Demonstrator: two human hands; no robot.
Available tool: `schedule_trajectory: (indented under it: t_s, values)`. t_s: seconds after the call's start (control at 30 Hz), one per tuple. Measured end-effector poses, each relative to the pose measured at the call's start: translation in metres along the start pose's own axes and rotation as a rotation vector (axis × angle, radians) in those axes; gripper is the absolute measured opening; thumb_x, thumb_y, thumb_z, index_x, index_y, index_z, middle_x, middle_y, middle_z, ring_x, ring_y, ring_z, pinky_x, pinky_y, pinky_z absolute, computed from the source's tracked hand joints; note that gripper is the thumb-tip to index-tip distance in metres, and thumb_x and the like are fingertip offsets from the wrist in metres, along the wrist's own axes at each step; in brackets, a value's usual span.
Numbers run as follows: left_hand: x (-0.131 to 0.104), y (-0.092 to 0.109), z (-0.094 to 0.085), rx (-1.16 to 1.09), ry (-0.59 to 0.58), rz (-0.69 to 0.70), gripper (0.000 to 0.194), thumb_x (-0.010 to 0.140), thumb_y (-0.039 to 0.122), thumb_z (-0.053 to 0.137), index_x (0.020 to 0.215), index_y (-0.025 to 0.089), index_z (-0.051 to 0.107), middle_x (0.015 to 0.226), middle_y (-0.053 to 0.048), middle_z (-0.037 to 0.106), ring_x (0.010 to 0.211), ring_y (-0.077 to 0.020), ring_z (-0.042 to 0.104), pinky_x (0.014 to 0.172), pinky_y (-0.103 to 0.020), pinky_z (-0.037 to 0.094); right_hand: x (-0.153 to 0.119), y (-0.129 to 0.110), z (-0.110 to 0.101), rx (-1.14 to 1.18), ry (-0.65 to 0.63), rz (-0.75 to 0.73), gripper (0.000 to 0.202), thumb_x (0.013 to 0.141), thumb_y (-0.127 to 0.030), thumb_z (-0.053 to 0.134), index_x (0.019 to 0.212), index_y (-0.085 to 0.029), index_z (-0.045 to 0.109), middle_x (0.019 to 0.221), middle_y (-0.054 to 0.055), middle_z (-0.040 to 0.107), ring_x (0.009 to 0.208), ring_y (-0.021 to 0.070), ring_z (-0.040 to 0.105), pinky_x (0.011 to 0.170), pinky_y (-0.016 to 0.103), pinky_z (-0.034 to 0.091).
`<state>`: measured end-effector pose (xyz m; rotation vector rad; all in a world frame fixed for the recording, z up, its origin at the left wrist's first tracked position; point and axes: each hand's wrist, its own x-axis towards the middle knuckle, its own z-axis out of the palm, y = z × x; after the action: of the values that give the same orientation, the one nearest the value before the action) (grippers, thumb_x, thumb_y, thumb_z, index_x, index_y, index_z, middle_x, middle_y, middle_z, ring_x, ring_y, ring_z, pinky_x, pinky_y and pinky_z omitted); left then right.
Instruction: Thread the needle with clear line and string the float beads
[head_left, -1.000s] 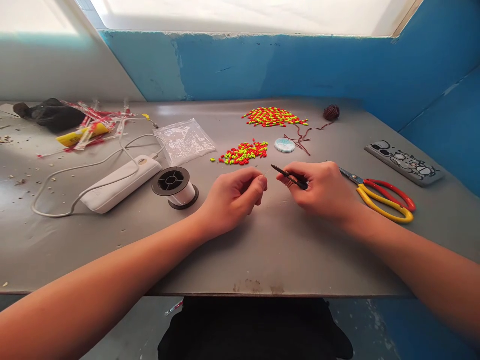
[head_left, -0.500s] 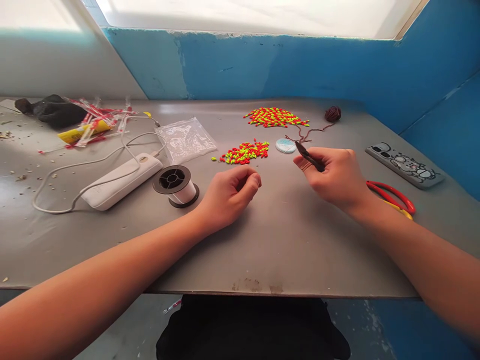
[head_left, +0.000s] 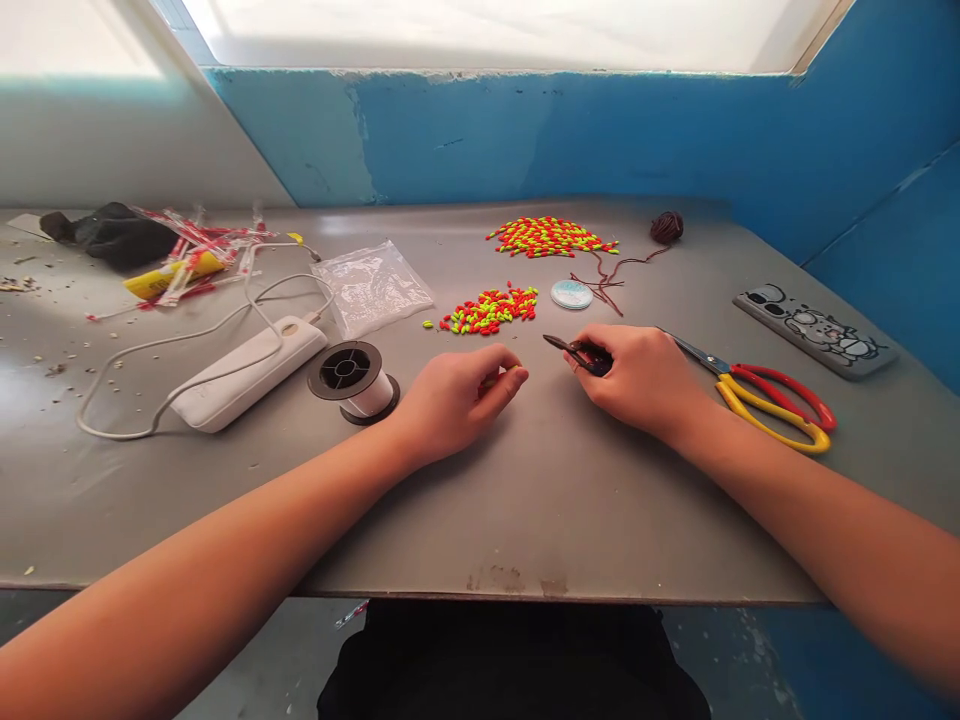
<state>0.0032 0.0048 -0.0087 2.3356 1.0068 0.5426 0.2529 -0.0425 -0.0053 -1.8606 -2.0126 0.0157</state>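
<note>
My left hand (head_left: 465,397) rests on the table, its thumb and forefinger pinched together; a yellowish sliver shows between them, too small to name. In my right hand (head_left: 637,378) is a pair of small dark snips (head_left: 564,345), points toward the left hand. Just beyond the left hand lies a loose pile of red and yellow-green beads (head_left: 491,310). A second, flatter heap of the same beads (head_left: 551,236) is farther back. Left of my left wrist stands a black spool of white thread (head_left: 367,398).
Scissors with red and yellow handles (head_left: 780,405) lie beside my right forearm, near a patterned phone (head_left: 817,330). Behind are a round white disc (head_left: 571,294) and brown yarn ball (head_left: 666,228). Leftward sit a plastic bag (head_left: 379,287), white power bank (head_left: 251,373) with cable, and wrappers (head_left: 199,250).
My right hand has moved down and left with the snips, closer to the left hand, uncovering more of the scissors and yarn. The left hand stays nearly in place.
</note>
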Motion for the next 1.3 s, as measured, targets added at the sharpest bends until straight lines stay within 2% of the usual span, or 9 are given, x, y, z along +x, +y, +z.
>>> schedule_trajectory:
  t_s: [0.13, 0.3, 0.8, 1.07, 1.3]
  values:
    - [0.001, -0.001, -0.001, 0.035, -0.026, -0.063, 0.034, 0.103, 0.043, 0.06, 0.115, 0.013, 0.067, 0.107, -0.007, 0.071, 0.093, -0.0147, 0.069, 0.087, -0.034, 0.062, 0.001, -0.002, 0.002, -0.103, -0.095, 0.031, 0.031, 0.103, -0.043, 0.064, 0.114, -0.013, 0.068, 0.107, 0.006, 0.07, 0.094, 0.0156, 0.068, 0.087, 0.036, 0.06]
    - [0.005, -0.004, 0.0, 0.063, -0.085, -0.123, 0.034, 0.103, 0.043, 0.061, 0.118, 0.013, 0.067, 0.11, -0.007, 0.071, 0.096, -0.0154, 0.069, 0.088, -0.035, 0.063, 0.005, -0.001, 0.006, -0.17, -0.162, 0.026, 0.034, 0.103, -0.04, 0.063, 0.127, -0.016, 0.066, 0.126, 0.01, 0.067, 0.11, 0.02, 0.067, 0.097, 0.041, 0.06]
    - [0.011, -0.009, -0.009, 0.037, -0.303, -0.182, 0.032, 0.103, 0.042, 0.06, 0.118, 0.014, 0.067, 0.112, -0.008, 0.07, 0.096, -0.0149, 0.068, 0.089, -0.034, 0.063, 0.018, 0.008, 0.006, -0.14, -0.257, -0.046, 0.036, 0.103, -0.04, 0.063, 0.13, -0.016, 0.065, 0.13, 0.011, 0.066, 0.114, 0.0209, 0.066, 0.099, 0.042, 0.06]
    - [0.012, -0.016, -0.009, -0.003, -0.33, -0.17, 0.031, 0.103, 0.041, 0.06, 0.117, 0.014, 0.067, 0.112, -0.008, 0.07, 0.096, -0.0146, 0.068, 0.088, -0.034, 0.063, 0.019, 0.011, 0.011, -0.127, -0.259, -0.066, 0.036, 0.103, -0.04, 0.063, 0.13, -0.016, 0.065, 0.13, 0.011, 0.066, 0.112, 0.0206, 0.067, 0.098, 0.042, 0.06]
    - [0.009, -0.015, -0.004, 0.063, -0.266, -0.161, 0.032, 0.103, 0.041, 0.061, 0.119, 0.015, 0.067, 0.116, -0.009, 0.07, 0.099, -0.0157, 0.068, 0.09, -0.035, 0.063, 0.018, 0.012, 0.012, -0.123, -0.216, -0.081, 0.036, 0.103, -0.04, 0.063, 0.13, -0.016, 0.065, 0.13, 0.011, 0.065, 0.113, 0.0209, 0.067, 0.098, 0.042, 0.06]
